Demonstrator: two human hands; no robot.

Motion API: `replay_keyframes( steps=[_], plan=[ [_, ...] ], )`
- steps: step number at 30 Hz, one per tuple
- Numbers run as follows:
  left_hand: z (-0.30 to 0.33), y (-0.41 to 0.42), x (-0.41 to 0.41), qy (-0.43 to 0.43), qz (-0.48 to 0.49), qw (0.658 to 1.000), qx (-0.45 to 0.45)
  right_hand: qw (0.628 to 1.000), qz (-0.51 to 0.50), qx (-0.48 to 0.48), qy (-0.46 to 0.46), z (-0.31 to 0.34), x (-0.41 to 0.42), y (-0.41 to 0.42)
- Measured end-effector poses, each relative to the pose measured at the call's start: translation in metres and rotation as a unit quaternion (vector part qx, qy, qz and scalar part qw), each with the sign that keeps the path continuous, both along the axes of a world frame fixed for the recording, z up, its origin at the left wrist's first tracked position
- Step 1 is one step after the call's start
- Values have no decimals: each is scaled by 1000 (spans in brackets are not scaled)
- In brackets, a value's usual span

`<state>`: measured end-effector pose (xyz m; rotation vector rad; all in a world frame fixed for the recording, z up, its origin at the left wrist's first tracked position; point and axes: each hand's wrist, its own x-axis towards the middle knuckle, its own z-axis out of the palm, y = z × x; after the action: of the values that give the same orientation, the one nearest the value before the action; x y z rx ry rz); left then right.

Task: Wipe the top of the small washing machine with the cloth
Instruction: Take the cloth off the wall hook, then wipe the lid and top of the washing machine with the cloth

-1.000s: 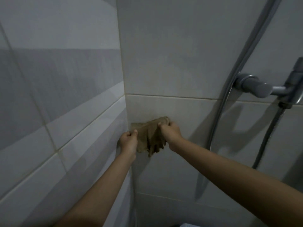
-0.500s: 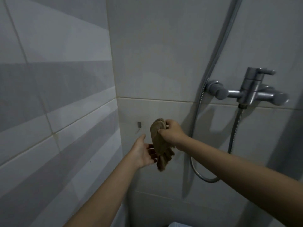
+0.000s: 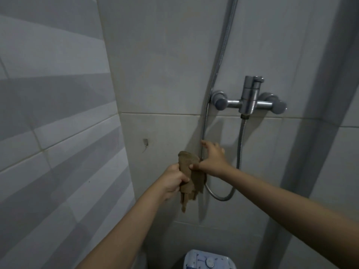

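near hose [image 3: 204, 133], left hand [image 3: 173, 180] grips cloth [image 3: 191, 177].

Just two forearms in shot, bare from wrist to frame edge, slim and smooth-looking. The left hand [image 3: 172, 179] and right hand [image 3: 212, 160] are bare too, and the dim light blurs finer detail.

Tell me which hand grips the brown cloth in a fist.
The left hand is curled round the cloth; the right hand is spread open.

The left hand [image 3: 174, 180] is gripping a brown cloth [image 3: 195, 181]; the right hand [image 3: 212, 160] is touching it with the thumb, fingers spread just beside the hose [image 3: 206, 121].
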<state>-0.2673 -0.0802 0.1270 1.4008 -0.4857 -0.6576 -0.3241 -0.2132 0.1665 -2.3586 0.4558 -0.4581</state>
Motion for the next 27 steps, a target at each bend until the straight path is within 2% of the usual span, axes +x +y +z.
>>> replay_keyframes(
  steps=[3, 5, 7, 10, 14, 16, 17, 19, 21, 23, 25, 27],
  plan=[
    [2, -1, -16, -140, -48, 980, 131, 991, 77, -16, 105, 4, -17, -18],
    [3, 0, -19, -155, -67, 970, 173, 987, 104, -25, 123, 1, -19, -23],
    [-1, -1, -27, -146, -55, 969, 194, 987, 124, -31, 93, -4, -26, -27],
    [-15, -3, -36, -142, -3, 970, 198, 988, 149, -20, 45, -12, -34, -30],
    [-41, -13, -39, -146, 183, 947, 222, 993, 111, -22, -13, -23, -46, -32],
    [-49, -17, -45, -69, 187, 957, 209, 994, 71, -65, -53, -31, -51, -35],
    [-54, -19, -47, 12, 159, 969, 190, 991, 66, -91, -67, -35, -55, -36],
    [-57, -24, -52, 181, 97, 971, 120, 985, 94, -123, -75, -43, -64, -34],
    [-63, -30, -55, 273, 71, 959, 31, 980, 145, -127, -50, -57, -72, -30],
    [-73, -39, -54, 314, 61, 947, -26, 975, 195, -105, -14, -76, -77, -26],
    [-82, -42, -55, 324, 58, 944, -32, 971, 234, -50, 5, -96, -81, -25],
    [-95, -44, -51, 320, 49, 946, -29, 973, 230, 9, 1, -113, -80, -30]
  ],
)
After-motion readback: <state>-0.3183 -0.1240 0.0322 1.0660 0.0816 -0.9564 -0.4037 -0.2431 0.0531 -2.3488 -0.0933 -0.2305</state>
